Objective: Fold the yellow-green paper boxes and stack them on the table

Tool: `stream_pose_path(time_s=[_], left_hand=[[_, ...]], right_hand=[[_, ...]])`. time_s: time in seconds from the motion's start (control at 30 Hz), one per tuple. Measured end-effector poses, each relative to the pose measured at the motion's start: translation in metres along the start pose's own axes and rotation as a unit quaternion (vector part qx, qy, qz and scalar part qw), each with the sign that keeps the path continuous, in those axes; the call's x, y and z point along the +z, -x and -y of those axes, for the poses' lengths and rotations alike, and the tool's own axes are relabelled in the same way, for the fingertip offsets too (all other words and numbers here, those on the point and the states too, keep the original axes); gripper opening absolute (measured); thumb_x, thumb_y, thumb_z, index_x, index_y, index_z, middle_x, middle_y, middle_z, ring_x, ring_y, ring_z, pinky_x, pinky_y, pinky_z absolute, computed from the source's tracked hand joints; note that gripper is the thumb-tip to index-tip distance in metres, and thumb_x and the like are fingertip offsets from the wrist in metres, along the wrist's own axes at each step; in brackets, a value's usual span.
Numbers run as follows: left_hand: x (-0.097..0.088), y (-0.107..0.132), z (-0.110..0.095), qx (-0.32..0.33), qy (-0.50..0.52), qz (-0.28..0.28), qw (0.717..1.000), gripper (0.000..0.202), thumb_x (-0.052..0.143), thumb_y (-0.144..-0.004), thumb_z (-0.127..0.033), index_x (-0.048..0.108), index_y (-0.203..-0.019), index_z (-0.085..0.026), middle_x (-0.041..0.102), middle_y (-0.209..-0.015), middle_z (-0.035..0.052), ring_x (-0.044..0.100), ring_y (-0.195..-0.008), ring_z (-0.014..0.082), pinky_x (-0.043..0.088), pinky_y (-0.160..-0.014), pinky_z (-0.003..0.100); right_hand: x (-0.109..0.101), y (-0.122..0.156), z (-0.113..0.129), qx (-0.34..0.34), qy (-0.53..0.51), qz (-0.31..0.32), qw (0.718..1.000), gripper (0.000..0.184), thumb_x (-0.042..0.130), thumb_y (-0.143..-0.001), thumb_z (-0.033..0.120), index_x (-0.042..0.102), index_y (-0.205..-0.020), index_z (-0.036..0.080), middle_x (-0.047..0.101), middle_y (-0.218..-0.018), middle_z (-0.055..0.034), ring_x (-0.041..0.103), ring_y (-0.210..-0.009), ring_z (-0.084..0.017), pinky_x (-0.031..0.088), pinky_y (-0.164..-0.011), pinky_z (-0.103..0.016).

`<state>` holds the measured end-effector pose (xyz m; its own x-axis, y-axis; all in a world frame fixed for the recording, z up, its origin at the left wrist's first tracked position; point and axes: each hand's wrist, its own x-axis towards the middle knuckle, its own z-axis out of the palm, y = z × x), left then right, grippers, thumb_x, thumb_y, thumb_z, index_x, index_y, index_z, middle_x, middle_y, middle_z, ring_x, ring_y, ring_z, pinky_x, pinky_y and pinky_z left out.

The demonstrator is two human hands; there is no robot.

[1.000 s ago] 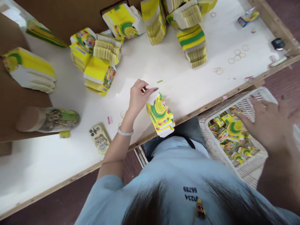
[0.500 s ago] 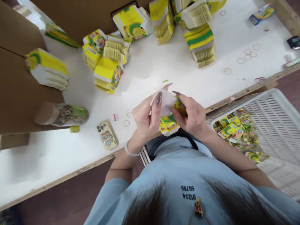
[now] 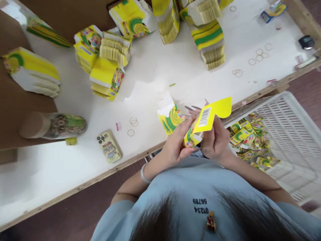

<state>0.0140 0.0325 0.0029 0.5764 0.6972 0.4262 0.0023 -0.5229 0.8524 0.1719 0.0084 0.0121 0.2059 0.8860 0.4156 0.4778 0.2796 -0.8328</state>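
Note:
Both my hands hold one small yellow carton (image 3: 207, 118) with a barcode on its upturned face, just over the table's near edge. My left hand (image 3: 177, 144) grips its lower left side, fingers curled round it. My right hand (image 3: 215, 140) pinches it from the right. Right behind the carton a short stack of flat yellow-green carton blanks (image 3: 169, 117) lies on the white table (image 3: 150, 77).
Several bundles of flat blanks (image 3: 106, 55) stand at the back and left. A phone (image 3: 109, 147), a cylindrical container (image 3: 52, 125) and loose rubber bands (image 3: 258, 57) lie on the table. A white slatted basket (image 3: 288, 127) of folded cartons sits to my right.
My right hand came back from the basket to join the left. Together they lifted a blank off the stack and turned it, so its yellow barcode face now shows.

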Motion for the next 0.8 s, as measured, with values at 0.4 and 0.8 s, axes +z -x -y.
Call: stream_pose_path(time_s=[0.4, 0.8], left_hand=[[0.012, 0.025, -0.009, -0.133, 0.242, -0.084, 0.957, 0.063, 0.045, -0.108, -0.028, 0.013, -0.157, -0.048, 0.057, -0.148, 0.0064, 0.071, -0.106, 0.0147, 0.061, -0.090, 0.031], [-0.011, 0.025, -0.022, -0.317, 0.353, 0.048, 0.879, 0.046, 0.056, -0.102, -0.033, 0.040, -0.145, -0.031, 0.068, -0.122, 0.0096, 0.071, -0.098, 0.0218, 0.062, -0.084, 0.037]], right_hand=[[-0.008, 0.022, -0.015, 0.073, -0.136, -0.001, 0.988, 0.026, 0.073, -0.092, 0.036, 0.070, -0.117, 0.028, 0.078, -0.103, -0.0038, 0.076, -0.084, -0.017, 0.063, -0.076, -0.030], [-0.033, 0.027, -0.012, 0.182, -0.156, 0.134, 0.962, 0.034, 0.064, -0.098, 0.041, 0.066, -0.129, 0.028, 0.075, -0.120, -0.0088, 0.076, -0.092, -0.020, 0.063, -0.074, -0.031]])
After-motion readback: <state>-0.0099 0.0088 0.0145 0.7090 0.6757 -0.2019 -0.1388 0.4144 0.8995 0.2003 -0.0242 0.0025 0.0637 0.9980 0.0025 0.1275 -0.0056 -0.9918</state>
